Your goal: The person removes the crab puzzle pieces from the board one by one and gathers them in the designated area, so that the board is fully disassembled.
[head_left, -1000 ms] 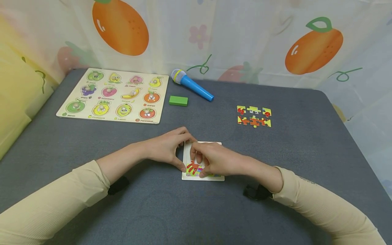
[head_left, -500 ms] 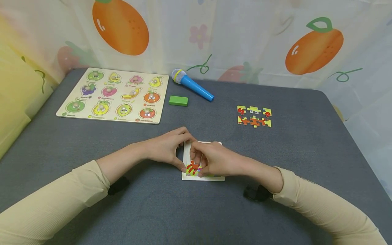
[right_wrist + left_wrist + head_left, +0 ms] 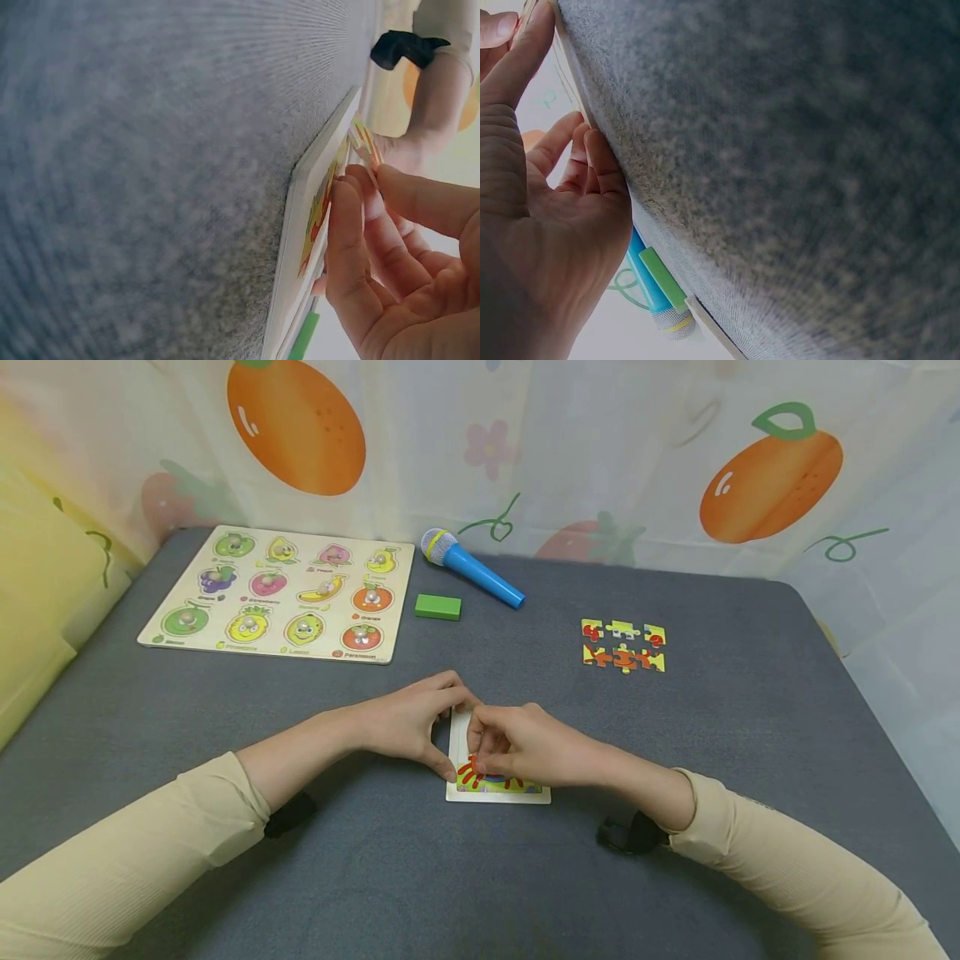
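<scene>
A small white-framed jigsaw tray (image 3: 498,797) lies on the dark table in front of the person, with red, yellow and green puzzle pieces along its near side. At the tray's left edge, the left hand (image 3: 411,720) holds it, thumb near the front corner and fingers toward the far corner. Over the middle of the tray, the right hand (image 3: 532,745) pinches a puzzle piece (image 3: 363,142) between thumb and fingertips. In the right wrist view that yellow-and-red piece is tilted up from the tray. The right hand hides much of the tray's far side in the head view.
Several loose jigsaw pieces (image 3: 623,658) lie in two rows at the right. A fruit peg puzzle board (image 3: 296,597) sits at the far left. Beside it are a green block (image 3: 438,607) and a blue toy microphone (image 3: 480,572). A fruit-patterned curtain (image 3: 585,460) hangs behind the table.
The right thumb and fingertips have shifted slightly left and away from the front edge, uncovering more of the tray's near row. The left hand and the tray stay in place.
</scene>
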`<state>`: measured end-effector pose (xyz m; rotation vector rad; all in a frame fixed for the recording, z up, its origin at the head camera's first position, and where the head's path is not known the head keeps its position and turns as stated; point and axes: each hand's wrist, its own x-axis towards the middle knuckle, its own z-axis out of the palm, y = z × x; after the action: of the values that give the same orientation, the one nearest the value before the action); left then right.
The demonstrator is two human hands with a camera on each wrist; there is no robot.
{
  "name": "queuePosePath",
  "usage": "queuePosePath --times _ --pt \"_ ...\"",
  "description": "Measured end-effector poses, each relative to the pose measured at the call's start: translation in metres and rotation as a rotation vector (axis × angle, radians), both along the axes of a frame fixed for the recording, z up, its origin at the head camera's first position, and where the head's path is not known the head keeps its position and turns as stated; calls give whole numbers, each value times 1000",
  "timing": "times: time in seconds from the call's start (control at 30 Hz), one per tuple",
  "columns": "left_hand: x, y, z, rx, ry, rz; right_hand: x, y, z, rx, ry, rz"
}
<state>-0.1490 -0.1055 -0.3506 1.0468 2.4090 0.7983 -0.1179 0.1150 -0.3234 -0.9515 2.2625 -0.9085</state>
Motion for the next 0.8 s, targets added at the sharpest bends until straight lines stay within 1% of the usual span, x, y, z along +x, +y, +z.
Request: queuePosePath --times 0.2,0.4,0.6,0.7,0.8 --pt "1 0 2 11 10 -9 0 -1 3 -8 -42 -28" --pt "0 1 1 18 27 -10 -1 2 7 -36 -73 -51" --pt "0 2 1 16 32 -8 -8 8 12 -50 -70 -62" --pt "-1 1 0 13 29 -7 -11 12 15 -77 -85 -71" --pt "0 1 0 9 25 -5 -15 15 19 -102 -121 -102"
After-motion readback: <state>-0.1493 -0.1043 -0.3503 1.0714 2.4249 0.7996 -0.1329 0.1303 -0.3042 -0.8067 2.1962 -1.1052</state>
